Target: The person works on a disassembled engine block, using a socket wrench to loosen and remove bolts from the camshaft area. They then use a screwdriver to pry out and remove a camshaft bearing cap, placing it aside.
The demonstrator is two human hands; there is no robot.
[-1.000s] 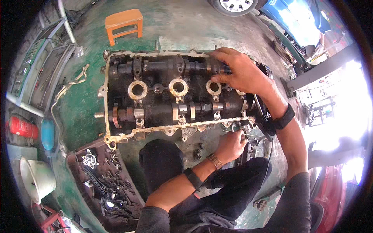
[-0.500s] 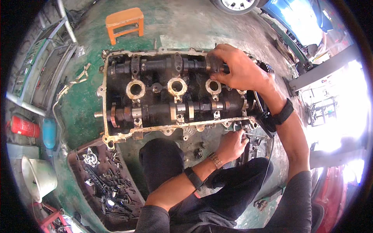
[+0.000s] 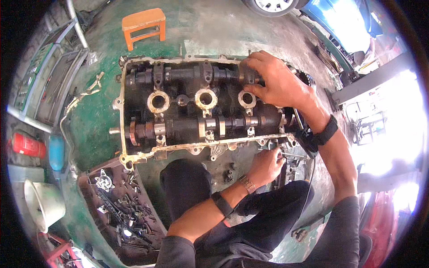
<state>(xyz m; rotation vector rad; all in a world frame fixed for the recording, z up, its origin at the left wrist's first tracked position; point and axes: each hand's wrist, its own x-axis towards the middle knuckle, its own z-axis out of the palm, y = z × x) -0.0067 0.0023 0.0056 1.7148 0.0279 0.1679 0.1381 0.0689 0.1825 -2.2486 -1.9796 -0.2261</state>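
An oily engine cylinder head (image 3: 178,147) with two dark camshafts lies across the view in front of me. My right hand (image 3: 279,80) reaches over its right part. The fingers and thumb are curled round a dark section of the far camshaft (image 3: 183,73), and the palm hides what lies beneath. Along the near side runs the second camshaft (image 3: 181,129). Just below the near right edge, my left hand (image 3: 267,164) is closed, its fingertips pinched together. Whatever it holds is hidden. A thin metal rod (image 3: 295,156) shows beside those fingertips.
At lower left a brown tray (image 3: 149,201) holds bolts and loose metal parts. An orange stool (image 3: 144,20) stands beyond the cylinder head. A red fire extinguisher (image 3: 27,146), a blue bottle (image 3: 56,152) and a white bucket (image 3: 49,203) stand at left. My knees are below the cylinder head.
The cylinder head has shifted slightly to the right, most plainly at its left end. My right hand keeps its grip on the far camshaft, and my left hand has barely moved.
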